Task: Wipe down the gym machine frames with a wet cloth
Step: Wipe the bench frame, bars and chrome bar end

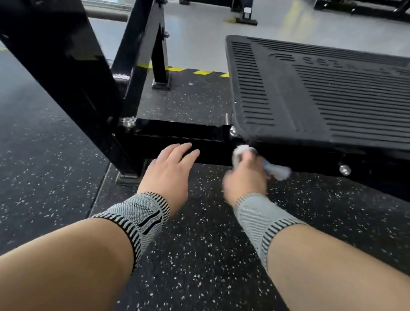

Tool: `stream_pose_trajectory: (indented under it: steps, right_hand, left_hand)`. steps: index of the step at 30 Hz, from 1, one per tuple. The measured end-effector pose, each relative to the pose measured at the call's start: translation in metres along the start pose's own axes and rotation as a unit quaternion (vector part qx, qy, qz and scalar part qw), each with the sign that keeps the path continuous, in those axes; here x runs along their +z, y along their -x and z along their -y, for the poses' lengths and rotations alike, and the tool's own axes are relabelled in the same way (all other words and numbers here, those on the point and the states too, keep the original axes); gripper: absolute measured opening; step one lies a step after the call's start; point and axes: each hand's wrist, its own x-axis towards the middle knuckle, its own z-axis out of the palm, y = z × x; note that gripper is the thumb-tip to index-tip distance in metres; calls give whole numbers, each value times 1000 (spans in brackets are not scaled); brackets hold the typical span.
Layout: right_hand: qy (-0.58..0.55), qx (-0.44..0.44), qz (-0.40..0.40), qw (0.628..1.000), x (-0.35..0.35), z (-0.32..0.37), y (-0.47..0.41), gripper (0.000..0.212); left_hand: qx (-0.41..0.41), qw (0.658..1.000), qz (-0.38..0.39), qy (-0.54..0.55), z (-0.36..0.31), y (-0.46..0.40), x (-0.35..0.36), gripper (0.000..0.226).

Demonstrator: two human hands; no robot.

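Head view: both forearms reach forward, grey knit wrist sleeves on. Left hand [170, 169] lies flat, fingers straight, on the low black steel frame crossbar [178, 140]. Right hand [245, 176] is curled round a crumpled white wet cloth [276, 169], held against the same bar just below the ribbed black rubber footplate [329, 97], right of the left hand. Speckled black rubber floor [200, 267] below.

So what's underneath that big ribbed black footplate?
Under the footplate's near edge runs a black frame bar, where the right hand presses a white cloth. The plate hides everything farther beneath it.
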Motion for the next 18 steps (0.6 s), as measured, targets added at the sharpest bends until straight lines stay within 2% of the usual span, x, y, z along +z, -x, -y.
stream_pose_trajectory:
  steps: [2, 4, 6, 8, 10, 11, 15, 16, 18]
  right_hand:
    - [17, -119, 43, 992, -4, -3, 8, 46]
    - [40, -152, 47, 986, -13, -19, 3, 46]
    - [48, -73, 38, 995, -29, -43, -12, 48]
    - [45, 48, 25, 998, -46, -69, -25, 56]
    - [33, 103, -19, 994, -59, -86, -29, 61]
    - [35, 86, -21, 995, -61, -89, -28, 61]
    - [50, -100, 26, 993, -51, -85, -16, 54]
    - [46, -103, 9, 994, -53, -88, -18, 52]
    - [13, -19, -48, 999, -64, -104, -35, 48]
  left_hand:
    - [27, 1000, 7, 2, -17, -6, 6, 74]
    - [46, 999, 13, 11, -36, -11, 13, 73]
    - [51, 998, 17, 17, -50, -16, 18, 72]
    - [55, 998, 22, 16, -62, -20, 23, 74]
    - [64, 997, 30, 15, -74, -22, 29, 75]
    - [66, 997, 35, 17, -79, -23, 32, 75]
    - [55, 996, 37, 55, -101, -28, 44, 77]
    - [48, 996, 36, 65, -107, -28, 45, 77]
    - [42, 996, 33, 68, -116, -29, 45, 78]
